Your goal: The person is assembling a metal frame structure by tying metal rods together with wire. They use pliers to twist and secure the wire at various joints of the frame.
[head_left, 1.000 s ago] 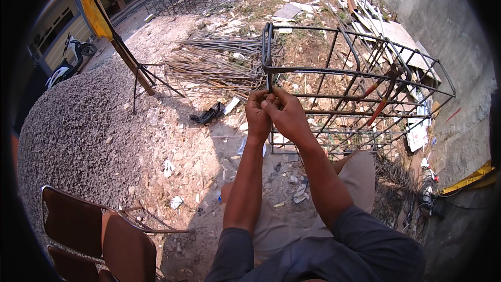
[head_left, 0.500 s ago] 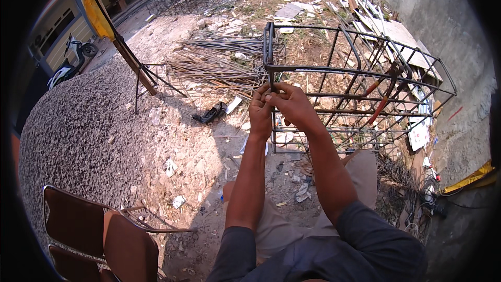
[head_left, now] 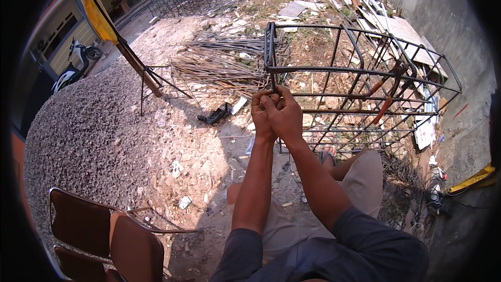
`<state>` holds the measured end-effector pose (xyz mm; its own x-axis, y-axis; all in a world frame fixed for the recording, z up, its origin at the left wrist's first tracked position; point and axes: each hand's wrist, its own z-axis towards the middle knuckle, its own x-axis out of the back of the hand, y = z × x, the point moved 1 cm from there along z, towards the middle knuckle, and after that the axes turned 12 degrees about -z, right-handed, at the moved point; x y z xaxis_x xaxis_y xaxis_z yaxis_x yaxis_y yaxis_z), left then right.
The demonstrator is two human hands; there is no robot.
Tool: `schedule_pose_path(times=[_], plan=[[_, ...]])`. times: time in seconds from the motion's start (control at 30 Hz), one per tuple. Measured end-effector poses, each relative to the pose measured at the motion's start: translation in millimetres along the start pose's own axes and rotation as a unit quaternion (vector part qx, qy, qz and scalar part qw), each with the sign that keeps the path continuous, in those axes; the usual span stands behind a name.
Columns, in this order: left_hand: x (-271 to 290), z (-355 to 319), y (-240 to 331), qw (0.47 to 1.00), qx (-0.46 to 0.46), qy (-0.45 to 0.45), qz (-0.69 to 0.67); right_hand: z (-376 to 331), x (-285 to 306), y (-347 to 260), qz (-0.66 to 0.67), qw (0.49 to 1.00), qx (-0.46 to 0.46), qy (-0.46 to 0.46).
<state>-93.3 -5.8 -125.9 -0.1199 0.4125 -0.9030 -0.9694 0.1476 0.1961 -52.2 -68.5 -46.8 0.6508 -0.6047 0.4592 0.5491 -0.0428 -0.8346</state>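
Note:
A long cage of dark steel rebar [head_left: 313,69] stretches from in front of me toward the wall on the right. Both my hands meet at its left end, just under the corner. My left hand [head_left: 263,115] has its fingers curled against an upright bar. My right hand [head_left: 286,117] presses close beside it, thumb and fingers pinched together. Whatever lies between the fingers is too small or hidden to make out. Red-handled pincers [head_left: 383,109] hang on the cage bars farther right.
Loose rebar rods [head_left: 219,68] lie piled beyond the hands. A gravel heap [head_left: 99,130] and brown chairs [head_left: 136,245] are on the left, near a tripod stand [head_left: 151,81]. A concrete wall [head_left: 454,36] and scrap boards [head_left: 402,36] line the right. A black object [head_left: 215,113] lies on the ground.
My hands have drawn closer together and slightly lower, with the right wrist swung inward beside the left. A sandalled foot now shows below the cage. The view has shifted slightly.

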Motion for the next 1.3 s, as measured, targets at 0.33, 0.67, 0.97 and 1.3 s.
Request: schedule_pose_path(times=[0.33, 0.67, 0.97, 1.3], plan=[[-16, 1, 19, 0.983, -0.018, 0.042, 0.176, 7, 5, -11, -0.132, 0.991, 0.008, 0.007], [-11, 1, 24, 0.980, 0.000, 0.030, 0.196, 5, 2, -13, -0.109, 0.994, 0.011, 0.018], [-2, 12, 53, 0.960, 0.106, -0.035, 0.256, -18, -17, 10, 0.065, 0.983, 0.071, 0.159], [-12, 16, 56, 0.978, 0.156, -0.020, 0.135, -28, -23, 16, 0.056, 0.969, 0.047, 0.236]])
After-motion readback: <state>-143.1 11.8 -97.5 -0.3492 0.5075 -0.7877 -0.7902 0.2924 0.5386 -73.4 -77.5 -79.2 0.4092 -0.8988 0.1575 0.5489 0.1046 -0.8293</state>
